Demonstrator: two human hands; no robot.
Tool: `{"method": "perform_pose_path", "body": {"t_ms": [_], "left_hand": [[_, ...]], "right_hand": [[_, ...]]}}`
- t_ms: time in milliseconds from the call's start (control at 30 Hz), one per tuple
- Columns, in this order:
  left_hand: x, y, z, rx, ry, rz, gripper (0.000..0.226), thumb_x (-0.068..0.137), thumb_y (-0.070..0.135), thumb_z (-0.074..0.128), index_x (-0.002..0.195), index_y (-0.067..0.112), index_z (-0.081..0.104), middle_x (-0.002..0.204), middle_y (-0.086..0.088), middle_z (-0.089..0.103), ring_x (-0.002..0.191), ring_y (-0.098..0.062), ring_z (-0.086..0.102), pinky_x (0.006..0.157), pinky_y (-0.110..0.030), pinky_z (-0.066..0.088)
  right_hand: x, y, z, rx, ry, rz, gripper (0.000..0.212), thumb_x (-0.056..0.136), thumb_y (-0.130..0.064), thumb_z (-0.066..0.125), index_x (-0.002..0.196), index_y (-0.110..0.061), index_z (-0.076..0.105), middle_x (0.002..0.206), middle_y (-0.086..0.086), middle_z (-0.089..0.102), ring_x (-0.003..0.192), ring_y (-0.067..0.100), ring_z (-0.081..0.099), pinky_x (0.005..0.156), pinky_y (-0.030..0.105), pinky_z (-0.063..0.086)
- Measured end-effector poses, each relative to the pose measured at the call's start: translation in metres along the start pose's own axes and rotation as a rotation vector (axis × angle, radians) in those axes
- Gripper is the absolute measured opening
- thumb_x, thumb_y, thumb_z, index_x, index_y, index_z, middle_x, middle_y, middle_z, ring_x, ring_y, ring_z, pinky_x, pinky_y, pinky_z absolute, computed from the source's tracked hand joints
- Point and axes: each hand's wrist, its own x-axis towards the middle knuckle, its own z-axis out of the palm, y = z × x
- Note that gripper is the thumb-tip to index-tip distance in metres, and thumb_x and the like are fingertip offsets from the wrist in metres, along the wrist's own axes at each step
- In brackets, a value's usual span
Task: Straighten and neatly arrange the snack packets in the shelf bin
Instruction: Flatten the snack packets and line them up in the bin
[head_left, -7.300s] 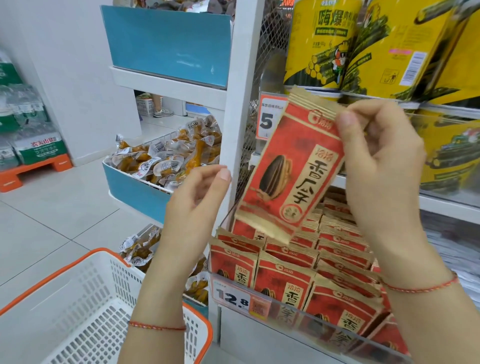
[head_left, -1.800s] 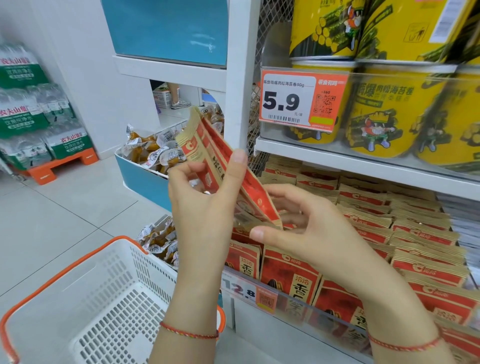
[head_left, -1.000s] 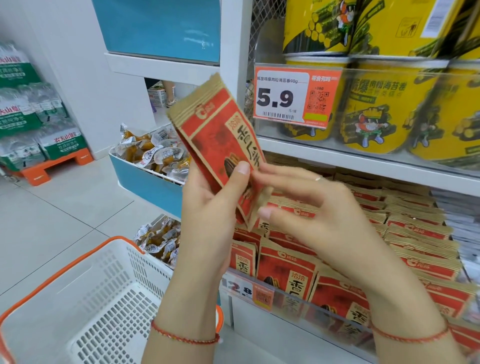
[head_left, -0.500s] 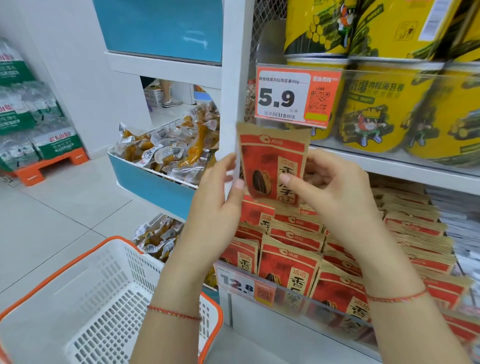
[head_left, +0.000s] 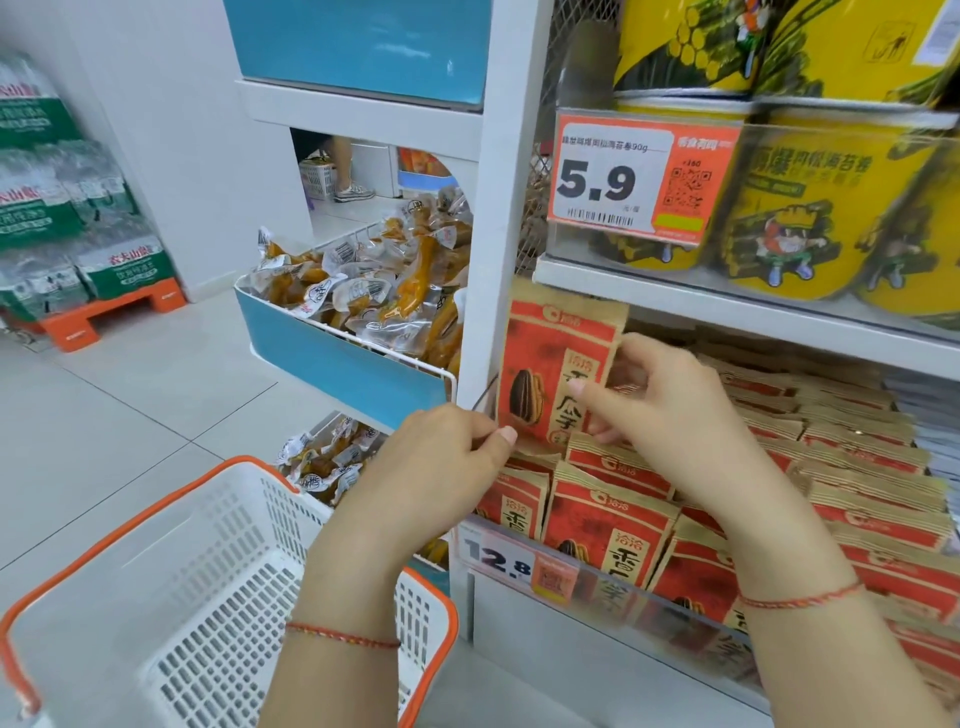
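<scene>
A red and tan sunflower-seed packet (head_left: 550, 364) stands upright at the left back of the shelf bin, behind rows of the same packets (head_left: 608, 519). My right hand (head_left: 670, 410) pinches its right edge with thumb and fingers. My left hand (head_left: 441, 467) pinches the packet's lower left corner. The bin's clear front wall (head_left: 623, 597) carries a 12.8 price tag (head_left: 514, 564). More packets (head_left: 857, 467) lie in overlapping rows to the right.
A white basket with an orange rim (head_left: 208, 597) sits at the lower left. Blue bins of clear-wrapped snacks (head_left: 363, 291) stand left of the white upright post (head_left: 498, 208). Yellow tubs (head_left: 810, 208) fill the shelf above. Water-bottle packs (head_left: 62, 208) stand far left.
The packet has come down from in front of the price tag to the left back of the bin. Both hands have lowered with it, still holding its edges.
</scene>
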Motion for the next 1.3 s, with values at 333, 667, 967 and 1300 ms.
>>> {"method": "perform_pose_path", "body": {"t_ms": [333, 667, 967, 1300], "left_hand": [[0.000, -0.002, 0.000, 0.007, -0.023, 0.001, 0.043, 0.103, 0.042, 0.038, 0.074, 0.017, 0.059, 0.089, -0.004, 0.064, 0.079, -0.015, 0.058, 0.059, -0.023, 0.038], [0.003, -0.006, 0.003, -0.005, 0.001, 0.001, 0.043, 0.102, 0.043, 0.040, 0.079, 0.015, 0.064, 0.098, -0.005, 0.068, 0.086, -0.017, 0.061, 0.068, -0.027, 0.045], [0.002, -0.005, 0.002, 0.027, -0.006, -0.013, 0.041, 0.102, 0.046, 0.037, 0.100, 0.023, 0.071, 0.102, 0.003, 0.068, 0.081, -0.004, 0.056, 0.057, -0.015, 0.035], [0.000, -0.003, 0.001, 0.013, -0.022, -0.032, 0.041, 0.102, 0.047, 0.038, 0.102, 0.023, 0.070, 0.101, 0.002, 0.069, 0.087, -0.008, 0.060, 0.060, -0.017, 0.040]], "right_hand": [[0.000, -0.013, 0.005, -0.362, -0.009, -0.094, 0.052, 0.092, -0.035, 0.058, 0.141, -0.036, 0.039, 0.134, -0.008, 0.054, 0.121, 0.013, 0.050, 0.099, 0.036, 0.043], [0.020, -0.017, 0.017, -0.292, 0.170, -0.083, 0.007, 0.094, -0.023, 0.056, 0.094, -0.024, 0.063, 0.083, -0.008, 0.065, 0.086, 0.019, 0.064, 0.080, 0.035, 0.048], [0.013, -0.008, 0.018, -0.351, -0.030, 0.075, 0.015, 0.092, -0.013, 0.058, 0.093, -0.028, 0.054, 0.095, -0.001, 0.067, 0.088, 0.021, 0.067, 0.085, 0.039, 0.052], [0.003, -0.017, 0.013, -0.642, -0.119, -0.033, 0.048, 0.093, -0.005, 0.043, 0.133, -0.029, 0.055, 0.132, 0.001, 0.058, 0.120, 0.024, 0.053, 0.096, 0.037, 0.045]]}}
